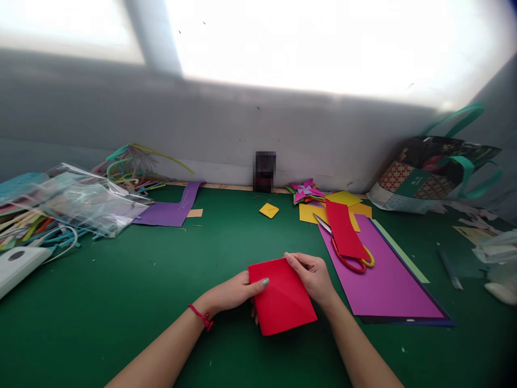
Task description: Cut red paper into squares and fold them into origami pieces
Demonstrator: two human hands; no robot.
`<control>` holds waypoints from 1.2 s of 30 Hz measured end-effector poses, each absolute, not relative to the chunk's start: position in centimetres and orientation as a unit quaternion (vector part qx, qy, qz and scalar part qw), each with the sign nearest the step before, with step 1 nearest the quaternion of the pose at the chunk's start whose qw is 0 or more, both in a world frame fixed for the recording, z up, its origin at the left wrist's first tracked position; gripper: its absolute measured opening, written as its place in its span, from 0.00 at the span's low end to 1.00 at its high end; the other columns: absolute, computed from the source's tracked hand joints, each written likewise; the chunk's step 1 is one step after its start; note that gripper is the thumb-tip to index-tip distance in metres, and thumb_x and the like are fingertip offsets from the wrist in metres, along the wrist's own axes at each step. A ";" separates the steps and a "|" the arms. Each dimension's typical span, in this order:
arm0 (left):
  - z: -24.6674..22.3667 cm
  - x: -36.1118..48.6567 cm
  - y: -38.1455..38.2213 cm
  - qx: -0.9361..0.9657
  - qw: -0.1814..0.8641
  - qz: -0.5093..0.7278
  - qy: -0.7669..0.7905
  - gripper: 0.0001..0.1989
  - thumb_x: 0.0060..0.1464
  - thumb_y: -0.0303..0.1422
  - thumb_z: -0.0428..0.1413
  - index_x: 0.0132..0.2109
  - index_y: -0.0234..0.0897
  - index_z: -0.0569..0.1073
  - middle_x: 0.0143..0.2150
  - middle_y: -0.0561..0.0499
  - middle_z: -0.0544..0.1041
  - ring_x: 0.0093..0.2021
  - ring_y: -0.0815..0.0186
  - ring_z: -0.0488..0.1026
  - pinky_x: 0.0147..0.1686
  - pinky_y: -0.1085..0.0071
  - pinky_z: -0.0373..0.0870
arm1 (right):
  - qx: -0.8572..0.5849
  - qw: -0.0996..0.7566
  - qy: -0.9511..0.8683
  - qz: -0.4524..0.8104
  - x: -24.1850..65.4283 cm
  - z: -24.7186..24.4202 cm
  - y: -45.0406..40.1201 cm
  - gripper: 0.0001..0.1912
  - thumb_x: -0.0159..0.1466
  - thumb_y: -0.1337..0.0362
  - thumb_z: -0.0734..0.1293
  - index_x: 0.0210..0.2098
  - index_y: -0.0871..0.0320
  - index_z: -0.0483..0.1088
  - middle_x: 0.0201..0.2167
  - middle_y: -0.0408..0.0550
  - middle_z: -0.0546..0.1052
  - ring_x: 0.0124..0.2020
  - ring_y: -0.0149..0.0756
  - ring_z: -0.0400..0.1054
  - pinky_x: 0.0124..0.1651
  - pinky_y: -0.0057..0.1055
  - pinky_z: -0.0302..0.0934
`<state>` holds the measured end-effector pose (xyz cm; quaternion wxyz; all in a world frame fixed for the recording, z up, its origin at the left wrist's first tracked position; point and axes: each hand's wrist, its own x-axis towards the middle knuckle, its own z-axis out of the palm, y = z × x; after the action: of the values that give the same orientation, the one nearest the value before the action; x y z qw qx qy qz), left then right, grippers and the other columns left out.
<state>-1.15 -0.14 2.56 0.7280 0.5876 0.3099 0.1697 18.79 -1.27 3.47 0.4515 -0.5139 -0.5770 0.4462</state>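
A square of red paper is held up above the green table, with a faint crease across it. My left hand grips its left edge, thumb on top and the other fingers hidden beneath. At the top right corner, my right hand pinches the sheet between thumb and fingers. Right of my hands, scissors with red and yellow handles lie partly under a red paper strip. Both rest on a purple sheet. Farther back sits a small folded yellow paper square.
Pinwheel-like paper pieces and yellow sheets lie at the back right. A patterned bag stands beyond them. On the left are clear plastic sleeves, purple paper and a white device. A wall closes off the table's back.
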 end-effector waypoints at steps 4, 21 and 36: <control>2.2 -1.0 0.0 0.598 0.727 0.149 0.302 0.25 0.56 0.47 0.41 0.29 0.30 0.71 0.16 0.51 0.69 0.16 0.70 0.65 0.21 0.75 0.61 | -0.524 0.453 -0.574 0.436 18.6 3.2 -1.2 0.13 0.59 0.57 0.62 0.26 0.58 0.72 0.22 0.46 0.71 0.24 0.34 0.62 0.23 0.27 0.55; 2.8 -1.0 0.2 0.597 0.722 0.141 0.321 0.27 0.55 0.49 0.42 0.38 0.31 0.74 0.35 0.44 0.77 0.34 0.61 0.72 0.36 0.68 0.66 | -0.537 0.494 -0.547 0.410 19.0 3.0 -1.0 0.12 0.59 0.58 0.62 0.28 0.58 0.73 0.21 0.44 0.71 0.23 0.32 0.62 0.21 0.23 0.55; 3.0 -1.1 0.2 0.580 0.758 0.147 0.260 0.23 0.56 0.44 0.44 0.40 0.29 0.74 0.36 0.41 0.78 0.30 0.63 0.74 0.35 0.67 0.70 | -0.553 0.516 -0.540 0.368 18.9 2.9 -0.9 0.12 0.59 0.58 0.63 0.27 0.59 0.73 0.22 0.44 0.71 0.23 0.32 0.61 0.22 0.24 0.54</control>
<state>-1.05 0.23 2.96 0.7581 0.5800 0.2596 0.1465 18.89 -0.93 2.93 0.5164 -0.5532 -0.5403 0.3678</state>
